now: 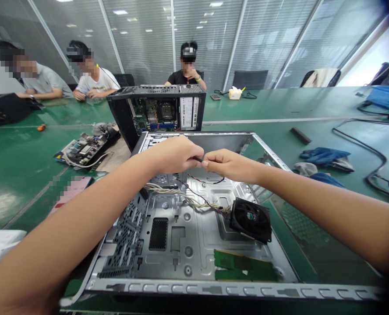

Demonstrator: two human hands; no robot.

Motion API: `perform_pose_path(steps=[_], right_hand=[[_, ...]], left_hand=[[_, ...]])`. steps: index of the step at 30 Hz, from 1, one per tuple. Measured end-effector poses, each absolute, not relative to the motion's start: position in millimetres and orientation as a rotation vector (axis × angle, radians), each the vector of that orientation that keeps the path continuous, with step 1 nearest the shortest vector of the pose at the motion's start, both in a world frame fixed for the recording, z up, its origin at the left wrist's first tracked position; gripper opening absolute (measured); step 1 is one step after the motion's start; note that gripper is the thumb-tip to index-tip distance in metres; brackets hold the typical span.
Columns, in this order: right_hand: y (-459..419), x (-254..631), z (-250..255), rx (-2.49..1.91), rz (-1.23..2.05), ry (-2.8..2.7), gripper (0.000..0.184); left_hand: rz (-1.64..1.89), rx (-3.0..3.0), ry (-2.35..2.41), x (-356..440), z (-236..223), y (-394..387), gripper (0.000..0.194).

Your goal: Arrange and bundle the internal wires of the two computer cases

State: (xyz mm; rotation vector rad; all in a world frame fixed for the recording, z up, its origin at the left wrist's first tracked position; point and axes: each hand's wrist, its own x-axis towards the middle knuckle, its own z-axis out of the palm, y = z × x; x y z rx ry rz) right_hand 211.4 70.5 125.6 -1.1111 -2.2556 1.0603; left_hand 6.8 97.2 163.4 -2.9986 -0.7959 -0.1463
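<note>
Over an open metal computer case (168, 286), my left hand (178, 154) and my right hand (227, 164) meet fingertip to fingertip. Both are closed in a pinch on a small black piece (199, 160), mostly covered by the fingers, so its kind is unclear. Thin dark wires hang just below the hands. Inside the case lies a black cooling fan (251, 219) with a thin multicoloured wire (203, 199). A twisted bundle of pale cables (184, 199) crosses the case floor, and green memory modules (243, 267) lie near its front edge.
Behind the case stands a second computer tower (157, 90). A circuit board with parts (91, 146) is at left. Blue gloves (327, 157) and a black cable (358, 142) lie right. Several people sit across the green table (263, 107).
</note>
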Motion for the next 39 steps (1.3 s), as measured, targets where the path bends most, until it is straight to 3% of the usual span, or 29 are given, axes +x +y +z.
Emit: perform_pose_path(steps=[39], right_hand=[[72.4,213.5,126.5,-1.111,1.036,-2.320,0.031]], left_hand=[[-0.086,-3.063,-0.887,8.7,165.2,94.4,0.015]])
